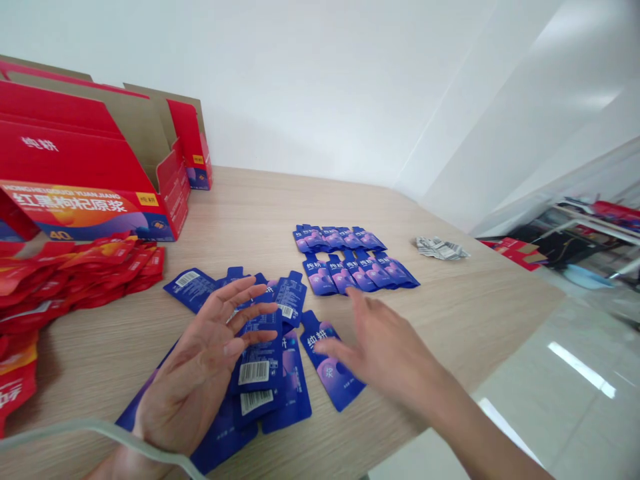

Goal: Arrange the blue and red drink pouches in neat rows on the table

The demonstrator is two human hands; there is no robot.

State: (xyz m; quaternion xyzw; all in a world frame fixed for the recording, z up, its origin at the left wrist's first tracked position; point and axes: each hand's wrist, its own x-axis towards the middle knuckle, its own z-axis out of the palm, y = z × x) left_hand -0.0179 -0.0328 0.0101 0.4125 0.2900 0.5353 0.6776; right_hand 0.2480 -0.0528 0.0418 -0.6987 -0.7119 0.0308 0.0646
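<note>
Grip, left: wide; the left hand (197,363) was held over the blue pile (270,383), fingers spread, nothing in them. Contact with the pouches could not be told.
Grip, right: wide; the right hand (387,340) was blurred, thumb and fingers parted, right of the blue pile and partly over the single pouch (340,383). I could not tell whether it touched.
Blue pile: overlapping pouches on the table (240,220), several barcode side up; landmark for places below.
Single pouch: printed front up, just beside the pile, on its right.
Near row (357,273): blue pouches, overlapped, fronts up, beyond the pile and to its right.
Far row (340,239): similar pouches, farther from the pile.
Crumpled packet (440,249): grey, well right of the pile.
Red pouches (95,273): heaped left of the pile.
Red carton (70,173): open-topped, beyond the pile, to its left.
Cable (100,430): pale, left of the pile, crossing before the left wrist.
</note>
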